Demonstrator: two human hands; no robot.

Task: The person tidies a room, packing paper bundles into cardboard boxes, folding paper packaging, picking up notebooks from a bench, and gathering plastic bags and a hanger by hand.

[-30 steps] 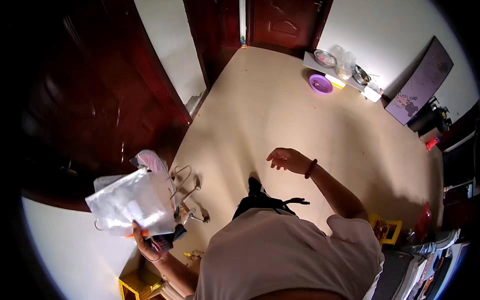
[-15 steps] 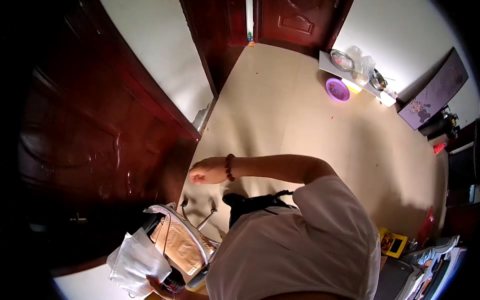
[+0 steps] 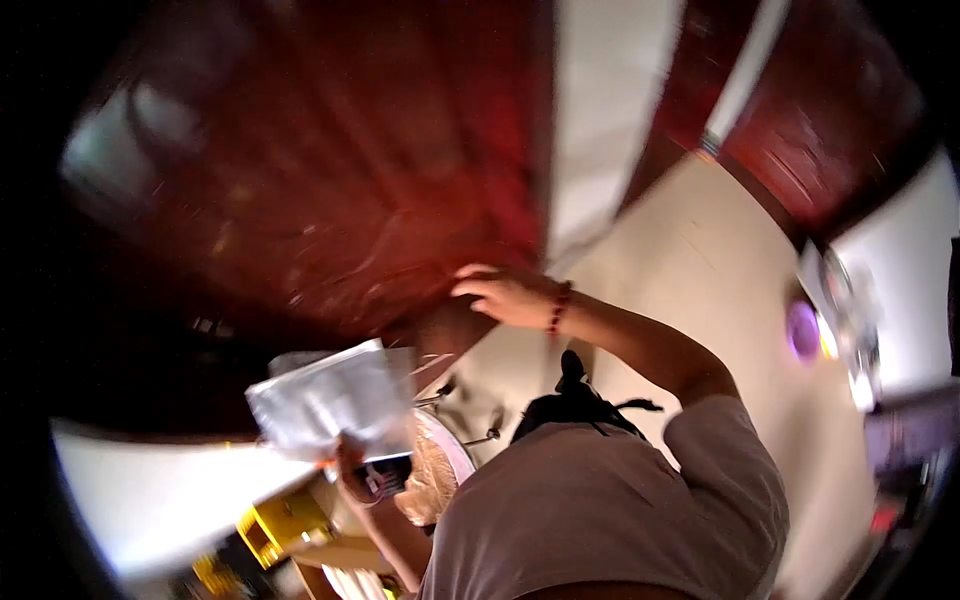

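My left hand, low on the left, grips a silvery, see-through plastic bag by its lower edge; the fingers are partly blurred. A dark item with pale print lies against that hand, and I cannot make out what it is. Just right of it is a light-rimmed seat or container with crinkled brown material and thin metal legs. My right hand, wearing a red beaded bracelet, reaches toward the dark red door. Its fingers are apart and hold nothing.
A yellow crate and a wooden shelf stand at the lower left. Tan floor stretches to the right. A purple basin sits beside a low white shelf with bowls. Motion blurs the view.
The view has swung left toward the door. My right hand has gone from a curled fist to spread fingers. My left hand has lifted the plastic bag higher, above the brown material.
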